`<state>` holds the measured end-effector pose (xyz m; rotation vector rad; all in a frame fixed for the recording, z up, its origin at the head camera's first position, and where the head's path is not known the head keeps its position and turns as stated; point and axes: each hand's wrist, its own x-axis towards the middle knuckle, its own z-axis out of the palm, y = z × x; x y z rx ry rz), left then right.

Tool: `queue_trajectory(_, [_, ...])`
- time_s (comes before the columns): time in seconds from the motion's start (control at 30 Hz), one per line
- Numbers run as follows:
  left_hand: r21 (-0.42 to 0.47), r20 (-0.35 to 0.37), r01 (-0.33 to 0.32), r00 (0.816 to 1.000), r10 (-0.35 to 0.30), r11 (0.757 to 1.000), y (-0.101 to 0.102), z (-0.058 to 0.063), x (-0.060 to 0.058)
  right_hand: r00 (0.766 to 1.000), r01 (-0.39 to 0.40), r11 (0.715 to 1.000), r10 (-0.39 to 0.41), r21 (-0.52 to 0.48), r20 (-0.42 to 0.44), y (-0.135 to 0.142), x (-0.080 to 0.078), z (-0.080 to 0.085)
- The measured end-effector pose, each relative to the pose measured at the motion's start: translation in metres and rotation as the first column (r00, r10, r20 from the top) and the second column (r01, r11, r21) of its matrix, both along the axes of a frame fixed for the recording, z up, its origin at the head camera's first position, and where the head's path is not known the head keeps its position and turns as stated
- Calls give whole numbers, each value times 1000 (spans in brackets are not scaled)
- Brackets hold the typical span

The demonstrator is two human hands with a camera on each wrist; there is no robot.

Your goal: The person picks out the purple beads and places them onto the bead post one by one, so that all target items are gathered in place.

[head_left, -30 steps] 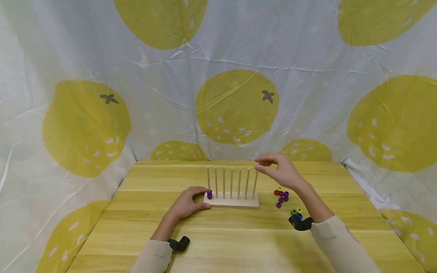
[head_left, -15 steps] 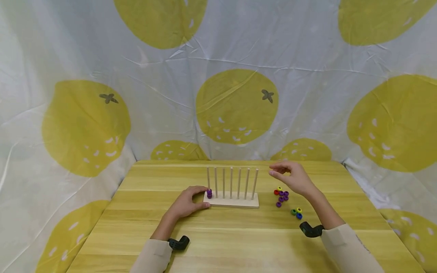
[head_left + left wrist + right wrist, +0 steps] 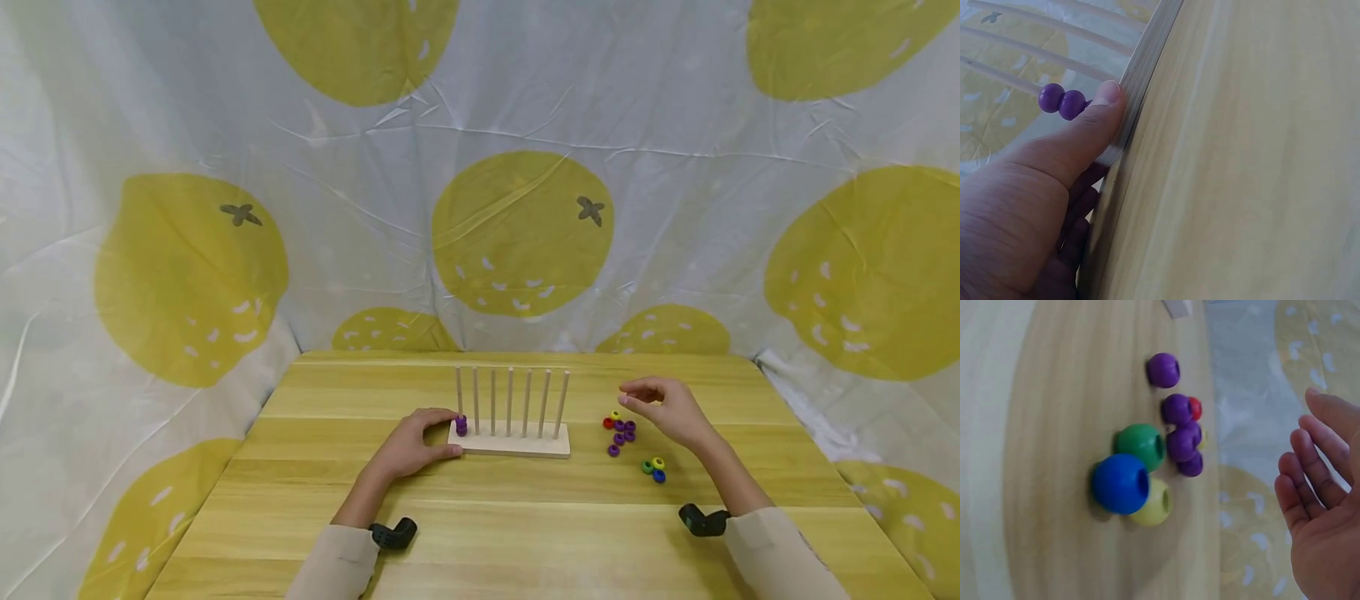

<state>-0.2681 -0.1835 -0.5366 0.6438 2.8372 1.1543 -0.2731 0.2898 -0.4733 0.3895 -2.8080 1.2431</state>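
Since one second ago we see the right hand [image 3: 666, 410] has left the tip of the end peg and swung right and lower, toward the loose beads; left hand and rack stay put.

Peg rack [image 3: 517, 445]: pale wood, seven upright pegs. We find purple beads [image 3: 461, 426] stacked at the bottom of the leftmost peg [image 3: 459, 392], at least two; their exact count is partly hidden by the thumb in the left wrist view.

Surface is a striped wooden table [image 3: 525, 546]; behind it we note a white cloth [image 3: 517, 108] printed with big yellow lemons. Beige sleeves [image 3: 776, 546], black camera on each wrist.

Left hand [image 3: 408, 446] grips the rack's left end, thumb along the near edge. Right hand is released, fingers loosely bent, raised above the table.

Loose beads lie right of the rack. Near the right fingertips we get a yellow bead [image 3: 616, 414], a red bead [image 3: 608, 423] and several loose purple beads [image 3: 619, 438]. Closer to the person: green bead [image 3: 1139, 447], blue bead [image 3: 1117, 484] and second yellow bead [image 3: 1155, 506], bunched together.
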Motion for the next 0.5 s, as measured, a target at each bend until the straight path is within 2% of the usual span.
queue_trajectory(0.3, [-5,-3,5,1000,-5,1000,0,3,1,998,16,1000,-16,-4,53,11,0,-23])
queue_trajectory(0.5, [-10,2,-1,1000,1,1000,0,2,2,995,27,999,-26,-18,95,15,1,-32])
